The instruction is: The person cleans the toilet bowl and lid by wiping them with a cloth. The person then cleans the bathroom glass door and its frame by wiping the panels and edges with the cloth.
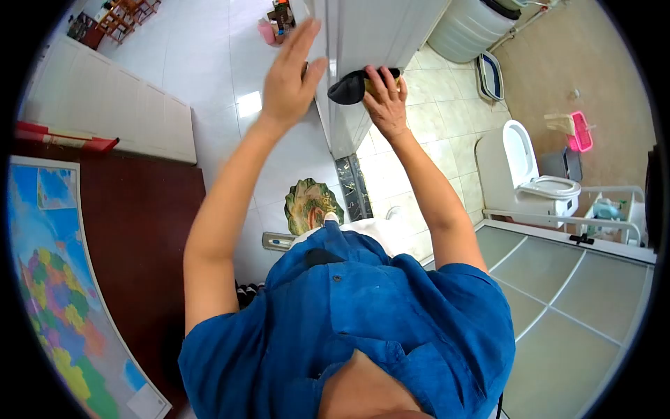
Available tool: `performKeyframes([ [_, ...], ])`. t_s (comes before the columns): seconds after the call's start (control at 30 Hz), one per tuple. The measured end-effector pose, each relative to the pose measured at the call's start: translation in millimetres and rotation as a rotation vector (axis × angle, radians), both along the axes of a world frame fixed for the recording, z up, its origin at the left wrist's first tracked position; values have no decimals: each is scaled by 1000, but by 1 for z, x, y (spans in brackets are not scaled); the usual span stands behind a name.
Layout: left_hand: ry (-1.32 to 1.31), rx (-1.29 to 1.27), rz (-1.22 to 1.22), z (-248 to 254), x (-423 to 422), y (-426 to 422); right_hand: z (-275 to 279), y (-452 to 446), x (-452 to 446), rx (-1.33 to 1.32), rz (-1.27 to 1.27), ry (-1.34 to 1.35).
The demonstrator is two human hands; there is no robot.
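Observation:
Beside the edge of a white door (370, 35), my right hand (387, 105) has its fingers curled over a black and yellow cloth (347, 88). The black part of the cloth hangs out to the left, against the door's edge. My left hand (289, 80) is raised to the left of the door, fingers stretched and thumb apart, slightly blurred, with nothing in it. A dark part of the door's hardware shows just behind its thumb.
A leaf-shaped mat (312, 206) lies on the floor below. To the right are an open toilet (522, 157), a white rail (607, 222), a pink basket (581, 133) and a large bin (469, 31). A map (63, 293) is at the left.

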State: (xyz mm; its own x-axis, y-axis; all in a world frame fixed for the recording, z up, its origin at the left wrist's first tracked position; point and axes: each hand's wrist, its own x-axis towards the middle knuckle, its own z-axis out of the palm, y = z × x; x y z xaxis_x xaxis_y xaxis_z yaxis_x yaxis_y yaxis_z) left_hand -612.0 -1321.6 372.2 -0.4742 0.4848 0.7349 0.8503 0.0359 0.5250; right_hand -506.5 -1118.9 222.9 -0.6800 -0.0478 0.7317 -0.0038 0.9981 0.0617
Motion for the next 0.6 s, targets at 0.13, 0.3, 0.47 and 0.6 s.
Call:
performKeyframes([
  [0.13,-839,-161,9,-119,22,-23,43,-25,9,-313,156,9],
  [0.3,-1896,231,-395,-132,73,-33,78,-93,23,-759,245,-460],
  [0.47,-1853,751,-507,-124,72,-49,115,-105,16,-808,491,-551],
  [0.6,-1538,827,-431,-93,48,-50,184,-65,-9,-214,231,173],
])
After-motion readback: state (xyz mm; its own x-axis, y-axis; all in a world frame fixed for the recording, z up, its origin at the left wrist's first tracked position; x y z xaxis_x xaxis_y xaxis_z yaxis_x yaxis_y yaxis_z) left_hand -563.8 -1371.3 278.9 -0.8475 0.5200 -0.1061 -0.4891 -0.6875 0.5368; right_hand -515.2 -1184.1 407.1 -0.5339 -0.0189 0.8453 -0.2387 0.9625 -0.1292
